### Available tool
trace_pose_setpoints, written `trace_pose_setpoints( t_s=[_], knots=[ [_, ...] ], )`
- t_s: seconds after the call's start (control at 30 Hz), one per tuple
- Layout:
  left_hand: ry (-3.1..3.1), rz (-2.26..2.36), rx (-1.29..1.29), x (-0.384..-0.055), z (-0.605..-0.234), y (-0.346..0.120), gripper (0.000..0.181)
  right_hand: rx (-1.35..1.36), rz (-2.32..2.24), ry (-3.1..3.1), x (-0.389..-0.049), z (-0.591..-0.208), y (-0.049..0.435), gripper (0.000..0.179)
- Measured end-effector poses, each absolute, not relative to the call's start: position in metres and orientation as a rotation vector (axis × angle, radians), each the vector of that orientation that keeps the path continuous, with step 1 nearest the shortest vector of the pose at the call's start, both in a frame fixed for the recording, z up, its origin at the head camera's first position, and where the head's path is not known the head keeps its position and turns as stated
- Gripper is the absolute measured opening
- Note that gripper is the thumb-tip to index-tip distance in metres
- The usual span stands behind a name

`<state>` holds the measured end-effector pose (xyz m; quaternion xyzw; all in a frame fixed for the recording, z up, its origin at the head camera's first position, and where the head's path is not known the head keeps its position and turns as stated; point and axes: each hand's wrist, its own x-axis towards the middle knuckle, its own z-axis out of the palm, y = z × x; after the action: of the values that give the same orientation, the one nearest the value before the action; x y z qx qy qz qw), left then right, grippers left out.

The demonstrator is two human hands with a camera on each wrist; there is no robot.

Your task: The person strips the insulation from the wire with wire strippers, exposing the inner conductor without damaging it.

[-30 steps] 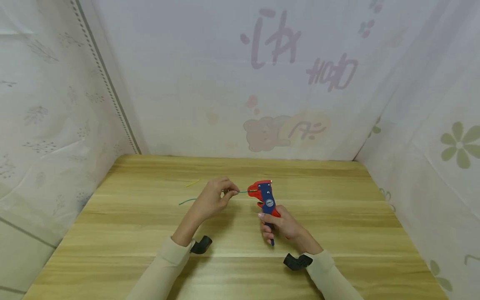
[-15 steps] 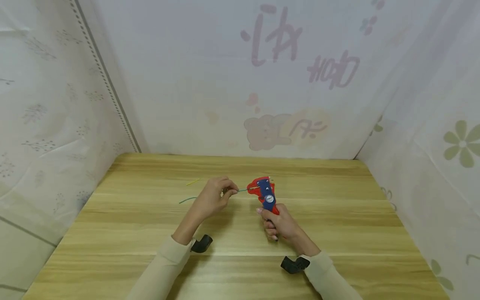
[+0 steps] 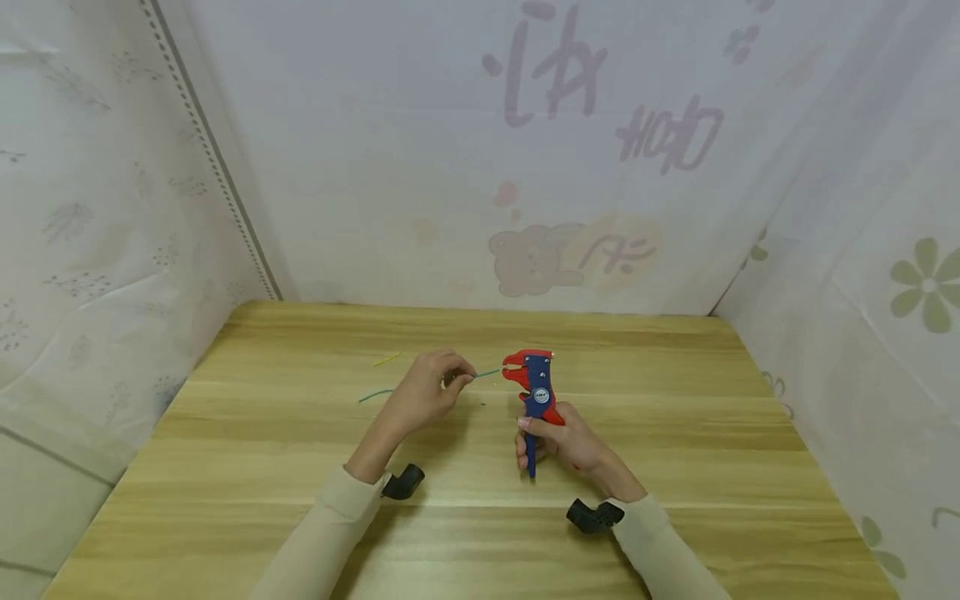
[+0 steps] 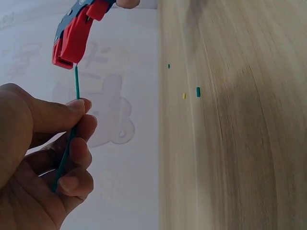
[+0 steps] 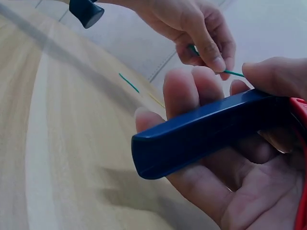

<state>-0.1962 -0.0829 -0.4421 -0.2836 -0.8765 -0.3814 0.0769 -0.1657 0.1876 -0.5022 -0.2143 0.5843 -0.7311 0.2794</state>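
My left hand (image 3: 431, 387) pinches a green wire (image 3: 487, 373) between thumb and index finger. Its rear part runs across the curled fingers, as the left wrist view shows. The wire's front tip points at the nose of a red and blue wire stripper (image 3: 538, 387), whose red jaws stand apart in the head view. My right hand (image 3: 570, 442) holds this tool upright, with thumb and fingers around its blue handle (image 5: 192, 129). In the left wrist view the wire tip (image 4: 76, 72) overlaps the red nose's lower edge.
On the wooden table (image 3: 450, 542) lie another green wire (image 3: 375, 394) and a yellow wire (image 3: 386, 360), left of the hands. Small offcuts lie below the hands: a green piece (image 4: 198, 91), a yellow piece (image 4: 184, 96) and a tinier green one (image 4: 169, 66). Patterned cloth (image 3: 375, 167) encloses the table.
The wire stripper has moved slightly right, off the wire tip, and its jaws and handles have spread. A small green offcut now shows on the table beneath. My left hand has hardly moved.
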Motion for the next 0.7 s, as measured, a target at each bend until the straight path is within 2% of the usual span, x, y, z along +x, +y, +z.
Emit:
trace_pose_setpoints(
  t_s=[0.33,0.7],
  knots=[
    [-2.685,-1.133,-0.814,-0.2,-0.443,-0.086,0.006,-0.577,-1.981,1.649,-0.173,-0.5,0.198,0.043],
    [-2.721,-1.164,-0.767,-0.201,-0.444,-0.096,0.009,-0.548,-1.985,1.695,-0.178,-0.5,0.212,0.041]
  ],
)
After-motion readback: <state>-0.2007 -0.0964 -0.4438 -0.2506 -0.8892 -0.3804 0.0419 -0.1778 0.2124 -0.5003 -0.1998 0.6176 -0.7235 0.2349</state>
